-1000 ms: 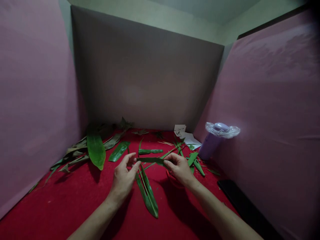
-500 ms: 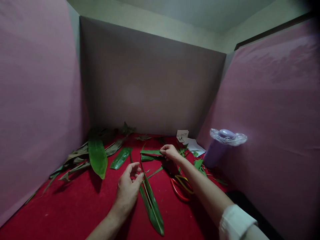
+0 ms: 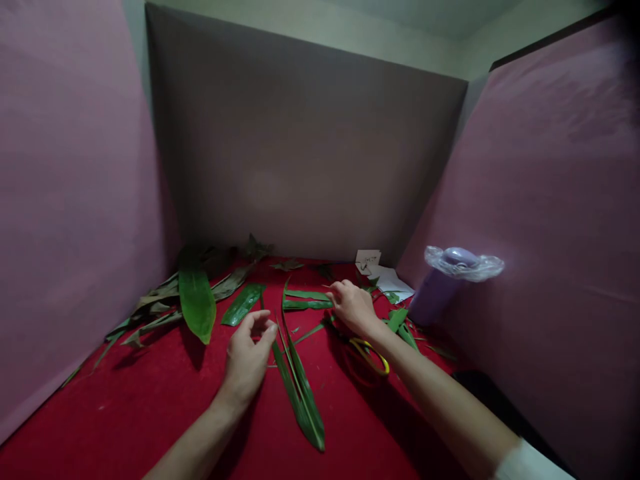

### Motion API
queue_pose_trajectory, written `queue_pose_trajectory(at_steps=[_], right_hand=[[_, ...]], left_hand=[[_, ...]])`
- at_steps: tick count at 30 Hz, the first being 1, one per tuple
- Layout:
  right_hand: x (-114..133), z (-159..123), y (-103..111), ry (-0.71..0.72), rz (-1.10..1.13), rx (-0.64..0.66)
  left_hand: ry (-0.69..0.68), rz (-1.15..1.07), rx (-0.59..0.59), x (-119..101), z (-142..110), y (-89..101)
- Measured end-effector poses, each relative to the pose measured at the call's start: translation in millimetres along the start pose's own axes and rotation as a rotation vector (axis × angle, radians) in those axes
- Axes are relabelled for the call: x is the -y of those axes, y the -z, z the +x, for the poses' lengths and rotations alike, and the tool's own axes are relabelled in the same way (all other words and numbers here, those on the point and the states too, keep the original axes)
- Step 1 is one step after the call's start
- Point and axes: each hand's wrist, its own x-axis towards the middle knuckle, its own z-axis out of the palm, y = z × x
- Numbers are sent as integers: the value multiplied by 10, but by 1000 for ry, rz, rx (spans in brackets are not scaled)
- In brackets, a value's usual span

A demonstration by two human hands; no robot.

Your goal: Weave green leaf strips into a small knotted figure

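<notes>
The person's bare hands were apart above a red cloth-covered counter (image 3: 165, 400). The left hand (image 3: 247, 353), its fingers curled, hovered beside a long split green leaf (image 3: 300, 393). The right hand (image 3: 354, 307) reached two flat green leaf strips (image 3: 307, 305); its grip could not be told. Yellow-handled scissors (image 3: 370, 357) lay under the right forearm.

The red cloth (image 3: 100, 427) carries two cut green strips (image 3: 307, 305), one split leaf (image 3: 311, 415), one pair of scissors (image 3: 361, 343) and, toward its right edge, one purple container (image 3: 434, 297).
</notes>
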Motion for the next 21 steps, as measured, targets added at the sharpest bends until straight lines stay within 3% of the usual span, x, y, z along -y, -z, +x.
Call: queue_pose_trajectory(at_steps=[5, 9, 14, 21], right_hand=[[220, -725, -26, 140, 100, 154], [357, -1139, -100, 145, 121, 175], [465, -1311, -200, 51, 171, 153], [541, -1300, -371, 29, 319, 143]], left_hand=[[-6, 64, -75, 79, 117, 37], [-15, 118, -83, 178, 172, 56], [-37, 130, -82, 236, 184, 69], [-85, 61, -107, 250, 153, 42]])
